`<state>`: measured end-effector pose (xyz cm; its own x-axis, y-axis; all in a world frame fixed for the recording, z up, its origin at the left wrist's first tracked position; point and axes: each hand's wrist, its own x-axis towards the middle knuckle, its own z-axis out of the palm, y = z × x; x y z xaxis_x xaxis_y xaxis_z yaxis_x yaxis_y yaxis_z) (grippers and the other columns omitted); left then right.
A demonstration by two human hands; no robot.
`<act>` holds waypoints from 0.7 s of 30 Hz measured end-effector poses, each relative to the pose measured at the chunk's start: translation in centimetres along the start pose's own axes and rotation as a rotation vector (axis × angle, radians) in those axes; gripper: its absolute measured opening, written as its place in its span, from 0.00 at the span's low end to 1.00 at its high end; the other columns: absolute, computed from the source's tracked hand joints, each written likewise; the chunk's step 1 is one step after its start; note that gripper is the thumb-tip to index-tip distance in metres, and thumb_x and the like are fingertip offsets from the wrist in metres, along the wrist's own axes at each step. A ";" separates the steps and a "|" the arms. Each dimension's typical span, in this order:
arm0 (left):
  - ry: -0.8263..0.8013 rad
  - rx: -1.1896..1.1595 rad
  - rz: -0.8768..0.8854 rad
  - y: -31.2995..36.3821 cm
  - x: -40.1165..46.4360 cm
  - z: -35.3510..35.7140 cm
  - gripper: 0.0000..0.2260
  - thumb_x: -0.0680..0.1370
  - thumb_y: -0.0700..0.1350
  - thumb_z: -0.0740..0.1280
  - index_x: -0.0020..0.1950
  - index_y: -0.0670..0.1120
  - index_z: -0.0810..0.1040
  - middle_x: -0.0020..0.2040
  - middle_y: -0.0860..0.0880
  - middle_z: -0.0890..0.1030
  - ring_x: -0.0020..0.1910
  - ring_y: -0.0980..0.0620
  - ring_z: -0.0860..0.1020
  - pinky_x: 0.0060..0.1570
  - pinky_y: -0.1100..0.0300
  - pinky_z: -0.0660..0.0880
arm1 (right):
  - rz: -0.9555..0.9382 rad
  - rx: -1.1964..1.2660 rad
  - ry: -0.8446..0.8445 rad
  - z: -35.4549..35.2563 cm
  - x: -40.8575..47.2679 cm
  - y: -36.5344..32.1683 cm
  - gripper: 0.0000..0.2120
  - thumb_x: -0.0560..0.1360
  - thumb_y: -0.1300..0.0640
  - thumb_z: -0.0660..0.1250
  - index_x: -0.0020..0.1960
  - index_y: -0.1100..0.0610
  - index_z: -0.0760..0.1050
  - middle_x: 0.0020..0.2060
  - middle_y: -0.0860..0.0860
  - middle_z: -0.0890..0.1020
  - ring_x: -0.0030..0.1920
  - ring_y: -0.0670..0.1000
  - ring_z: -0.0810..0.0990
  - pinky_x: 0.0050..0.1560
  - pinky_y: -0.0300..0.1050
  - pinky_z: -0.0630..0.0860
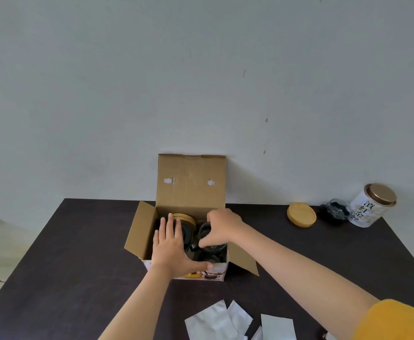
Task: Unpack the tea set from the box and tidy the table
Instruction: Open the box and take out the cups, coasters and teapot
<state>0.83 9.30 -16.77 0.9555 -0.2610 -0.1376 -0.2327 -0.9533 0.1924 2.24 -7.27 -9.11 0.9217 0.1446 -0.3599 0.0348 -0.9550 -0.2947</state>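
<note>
An open cardboard box (141,231) stands at the middle of the dark table, its lid flap upright against the wall. Inside it are a dark glass teapot with a bamboo lid (185,218) and a glass cup (207,230) to its right. My left hand (173,249) lies flat over the box's front left, fingers spread across the teapot, thumb on the front rim. My right hand (222,229) reaches into the box from the right and pinches the rim of the glass cup. Deeper contents of the box are hidden in shadow.
At the back right sit a round bamboo lid (301,214), a small glass cup (337,209) and a white tea tin (372,204) with a bronze lid. Several white paper packets (223,320) lie at the table's near edge. The wall rises right behind the box.
</note>
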 end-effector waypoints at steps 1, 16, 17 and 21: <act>0.002 -0.005 0.000 0.0 0.0 0.0 0.67 0.50 0.84 0.53 0.77 0.43 0.41 0.77 0.44 0.37 0.75 0.43 0.35 0.73 0.47 0.39 | 0.002 0.047 0.027 -0.5 -0.1 0.5 0.22 0.63 0.40 0.72 0.43 0.57 0.76 0.38 0.51 0.80 0.38 0.51 0.78 0.32 0.45 0.72; 0.059 -0.005 -0.022 -0.2 0.2 0.3 0.67 0.50 0.85 0.51 0.78 0.45 0.46 0.78 0.46 0.41 0.76 0.45 0.38 0.73 0.48 0.41 | 0.554 0.338 0.209 0.2 -7.8 21.8 0.20 0.57 0.51 0.74 0.42 0.60 0.72 0.37 0.52 0.78 0.38 0.50 0.78 0.32 0.41 0.68; 0.065 -0.009 -0.021 -0.2 0.1 0.4 0.67 0.50 0.85 0.51 0.78 0.45 0.46 0.78 0.46 0.41 0.76 0.45 0.38 0.73 0.48 0.42 | 0.598 0.342 0.239 0.3 -8.3 23.4 0.20 0.57 0.50 0.74 0.41 0.60 0.73 0.36 0.52 0.78 0.38 0.51 0.78 0.31 0.41 0.68; 0.086 -0.020 -0.024 0.0 0.1 0.5 0.67 0.49 0.85 0.50 0.78 0.45 0.49 0.79 0.46 0.44 0.77 0.45 0.41 0.73 0.48 0.44 | 0.717 0.363 0.300 1.2 -9.2 30.2 0.26 0.54 0.42 0.73 0.44 0.59 0.73 0.42 0.56 0.78 0.41 0.53 0.77 0.30 0.42 0.67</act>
<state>0.85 9.13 -17.31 0.9730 -0.2232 -0.0591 -0.2065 -0.9557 0.2096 -5.64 -37.11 -15.75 0.7387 -0.5858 -0.3334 -0.6741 -0.6402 -0.3684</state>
